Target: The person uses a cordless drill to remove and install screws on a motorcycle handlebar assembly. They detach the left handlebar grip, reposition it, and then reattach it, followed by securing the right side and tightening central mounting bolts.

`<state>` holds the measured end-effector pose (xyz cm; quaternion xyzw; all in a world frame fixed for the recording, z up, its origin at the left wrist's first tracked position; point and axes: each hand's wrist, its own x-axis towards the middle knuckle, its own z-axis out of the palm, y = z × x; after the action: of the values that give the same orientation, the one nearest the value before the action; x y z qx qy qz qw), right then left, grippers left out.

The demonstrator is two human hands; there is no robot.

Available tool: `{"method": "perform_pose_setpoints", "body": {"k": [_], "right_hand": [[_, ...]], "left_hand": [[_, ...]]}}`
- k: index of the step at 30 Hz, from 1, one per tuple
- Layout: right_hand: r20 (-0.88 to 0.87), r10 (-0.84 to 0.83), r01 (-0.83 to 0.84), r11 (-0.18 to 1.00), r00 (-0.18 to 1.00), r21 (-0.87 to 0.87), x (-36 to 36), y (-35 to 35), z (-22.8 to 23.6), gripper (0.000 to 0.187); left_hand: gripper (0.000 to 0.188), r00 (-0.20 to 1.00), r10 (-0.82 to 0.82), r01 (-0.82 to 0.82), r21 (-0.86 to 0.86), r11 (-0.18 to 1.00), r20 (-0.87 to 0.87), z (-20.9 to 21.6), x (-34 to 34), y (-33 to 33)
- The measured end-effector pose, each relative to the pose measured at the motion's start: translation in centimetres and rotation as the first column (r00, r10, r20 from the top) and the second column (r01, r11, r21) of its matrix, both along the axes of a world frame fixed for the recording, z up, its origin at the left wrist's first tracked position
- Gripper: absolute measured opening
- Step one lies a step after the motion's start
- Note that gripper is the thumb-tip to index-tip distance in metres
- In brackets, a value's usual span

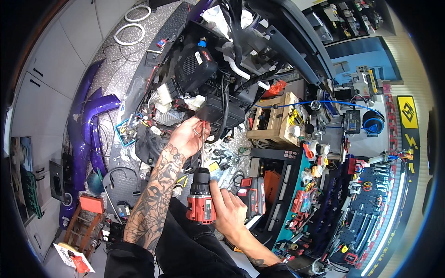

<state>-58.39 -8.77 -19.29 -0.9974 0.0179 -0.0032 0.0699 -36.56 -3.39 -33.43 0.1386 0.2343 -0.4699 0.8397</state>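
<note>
My right hand is wrapped round the handle of a red and black cordless drill. Its battery sits to the right of that hand, and the index finger lies along the body beside the black chuck. From the chuck a long thin bit points away from me. My left hand is closed about the bit's far part, the fingers pinching near its reddish upper end. The bit's tip reaches the underside of a black plastic box on a partly stripped vehicle; the exact contact point is hidden.
Cables and a black ribbed cover crowd the vehicle ahead. Purple body panels lie left. A wooden crate and a teal-edged tool cart with tools stand right. A small blue tray holds loose parts.
</note>
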Motion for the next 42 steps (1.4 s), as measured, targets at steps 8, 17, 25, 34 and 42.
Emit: {"method": "perform_pose_setpoints", "body": {"k": [8, 17, 25, 34, 42], "right_hand": [[0.009, -0.051, 0.050, 0.994, 0.999, 0.098, -0.5, 0.8, 0.4, 0.064], [0.015, -0.119, 0.107, 0.938, 0.993, 0.329, -4.1, 1.1, 0.4, 0.075], [0.073, -0.142, 0.107, 0.927, 0.987, 0.360, -3.7, 1.9, 0.7, 0.065], [0.017, -0.144, 0.127, 0.917, 0.989, 0.379, -5.6, 2.8, 3.5, 0.065], [0.082, -0.207, 0.126, 0.818, 0.975, 0.562, -12.6, 1.9, 5.1, 0.068]], "left_hand": [[0.024, 0.998, -0.040, 0.040, 0.000, 0.999, 0.050, -0.9, -0.3, 0.3], [0.010, 0.988, 0.020, -0.029, 0.059, 0.998, 0.154, -0.5, -1.1, 1.4], [0.015, 0.974, 0.042, -0.111, 0.306, 0.946, 0.222, 0.4, -1.7, 1.8], [0.012, 0.955, 0.128, -0.219, 0.341, 0.914, 0.269, 1.0, -1.0, 2.7], [0.074, 0.834, -0.359, -0.087, 0.742, 0.665, 0.419, 3.8, -1.2, 1.5]]}}
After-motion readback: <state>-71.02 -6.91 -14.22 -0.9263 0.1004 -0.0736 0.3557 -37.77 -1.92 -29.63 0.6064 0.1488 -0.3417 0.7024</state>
